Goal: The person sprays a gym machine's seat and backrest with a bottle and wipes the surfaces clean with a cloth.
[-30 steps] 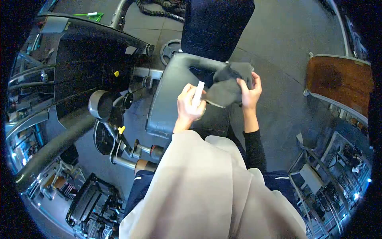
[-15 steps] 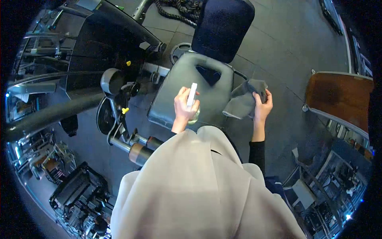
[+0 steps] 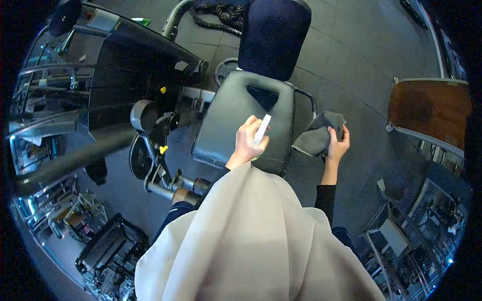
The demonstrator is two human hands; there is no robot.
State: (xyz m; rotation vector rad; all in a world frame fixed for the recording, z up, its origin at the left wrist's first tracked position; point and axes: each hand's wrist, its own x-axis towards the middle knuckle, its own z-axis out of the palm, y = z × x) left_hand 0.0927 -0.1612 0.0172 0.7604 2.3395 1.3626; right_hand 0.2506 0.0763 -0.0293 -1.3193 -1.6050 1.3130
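My left hand (image 3: 247,140) is closed around a bottle with a white top (image 3: 262,129), held above the near part of the grey padded seat (image 3: 226,120). Most of the bottle is hidden by my fingers and the pale cloth below. To the right of the seat, my right hand (image 3: 337,144) grips a crumpled grey cloth (image 3: 317,136) between thumb and fingers, and the cloth hangs toward the seat. A dark backrest pad (image 3: 273,37) rises behind the seat.
Left of the seat stands a machine frame with a black panel (image 3: 135,70), yellow knobs (image 3: 163,149) and a thick dark bar (image 3: 75,158). A coiled rope (image 3: 216,20) lies on the floor behind. A brown padded bench (image 3: 427,108) is at the right.
My left hand has moved right with the bottle, whose white top now tilts more to the right. My right hand and the cloth have shifted slightly right and down.
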